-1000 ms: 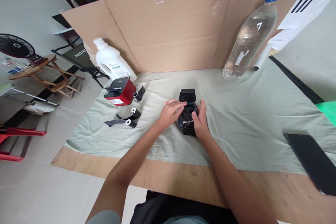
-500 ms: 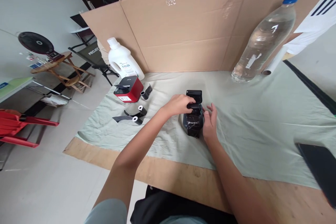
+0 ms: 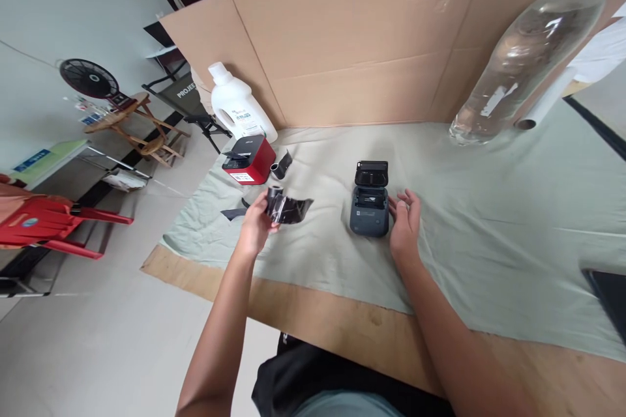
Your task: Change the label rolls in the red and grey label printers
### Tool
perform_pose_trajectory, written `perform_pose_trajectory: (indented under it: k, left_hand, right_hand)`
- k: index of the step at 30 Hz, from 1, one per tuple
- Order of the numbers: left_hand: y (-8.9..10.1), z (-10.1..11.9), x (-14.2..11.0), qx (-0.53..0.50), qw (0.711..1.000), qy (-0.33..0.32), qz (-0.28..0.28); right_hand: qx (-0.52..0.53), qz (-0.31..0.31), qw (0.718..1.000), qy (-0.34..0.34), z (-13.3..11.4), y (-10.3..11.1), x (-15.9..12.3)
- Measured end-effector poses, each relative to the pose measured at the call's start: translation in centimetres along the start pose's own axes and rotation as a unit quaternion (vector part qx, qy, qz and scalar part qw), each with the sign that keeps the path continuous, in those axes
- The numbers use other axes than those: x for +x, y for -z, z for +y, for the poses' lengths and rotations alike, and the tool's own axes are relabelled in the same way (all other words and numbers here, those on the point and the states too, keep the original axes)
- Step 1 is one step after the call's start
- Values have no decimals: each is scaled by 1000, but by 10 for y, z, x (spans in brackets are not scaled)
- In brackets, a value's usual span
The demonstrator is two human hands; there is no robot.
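Note:
My left hand is closed around a black label roll, whose glossy loose end sticks out to the right. It hangs over the cloth, above the other rolls on the left, partly hiding them; a dark strip shows beside the wrist. A small dark label printer stands on the cloth with its lid raised and its roll bay uncovered. Along the printer's right side rests my right hand, fingers apart and holding nothing; its fingertips are at the casing.
A red and black box-shaped device stands back left, with another black roll beside it. Behind are a white jug, a cardboard wall and a large water bottle. A phone lies at the right edge.
My left hand has lifted the black roll out of the printer and carried it left. My right hand stays beside the printer. The view has shifted slightly.

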State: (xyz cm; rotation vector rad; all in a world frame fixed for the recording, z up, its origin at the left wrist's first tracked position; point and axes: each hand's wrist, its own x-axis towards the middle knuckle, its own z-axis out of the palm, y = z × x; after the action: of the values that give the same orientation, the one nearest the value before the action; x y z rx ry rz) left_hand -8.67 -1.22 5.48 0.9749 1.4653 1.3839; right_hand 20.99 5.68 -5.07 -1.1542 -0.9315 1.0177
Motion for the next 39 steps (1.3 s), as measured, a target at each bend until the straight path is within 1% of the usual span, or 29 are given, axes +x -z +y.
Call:
perform_pose_trajectory:
  k: [2,4,6,9,10,12,14,16,19,21,26,28,30,33,35,36,37,38,39]
  left_hand:
    - [18,-13,-20,8,1000,15,26]
    - [33,-28,-39,63,996,10,63]
    - [47,-41,-56,122,985,-28,118]
    - [71,-54,-78,157,961,-98,206]
    - [79,-56,-84,165,954,-112,221]
    - [96,-57,-95,199,945,-120,230]
    - [111,-57,-101,251,931,-112,241]
    - [121,-58,-103,289,911,-102,275]
    - [126,-64,-99,304,886,-107,333]
    - [123,-70,-94,293,883,-114,348]
    - [117,-80,-84,257,896,-134,336]
    - [117,-79,-81,238,907,-149,312]
    - [115,-74,-79,218,929,-146,262]
    - [105,-63,-72,221,959,-107,140]
    - [94,-55,-67,248,963,-88,63]
    - [89,-52,-64,262,961,-84,37]
    - [84,-51,-61,276,957,-84,24]
    - [81,-51,-58,285,954,-87,27]
    - [80,-52,-55,290,951,-94,43]
  right_hand:
    - [-3,1,1000,0,0,0,0]
    - [-9,3,1000,0,0,-1,0]
    - [-11,5,1000,1,0,-2,0]
    - [-6,7,1000,1,0,-2,0]
    - [-4,6,1000,1,-1,-1,0]
    - [-4,3,1000,0,-1,-1,0]
    - [-11,2,1000,0,-2,0,0]
    - [-30,3,1000,5,-3,0,0]
    - [-57,7,998,16,-3,-1,1]
    - [-60,9,998,21,-3,-1,1]
    - [-55,13,998,19,-5,-2,2]
    - [-51,14,998,18,-7,-2,2]
    - [-50,13,999,17,-8,-3,2]
    - [-51,8,999,16,-9,-3,2]
    - [-49,10,999,19,-8,-3,2]
    - [-48,10,999,19,-8,-3,2]
    - [-47,10,999,19,-8,-3,2]
    - [-46,10,999,18,-8,-3,2]
    - [-46,8,999,17,-7,-3,2]
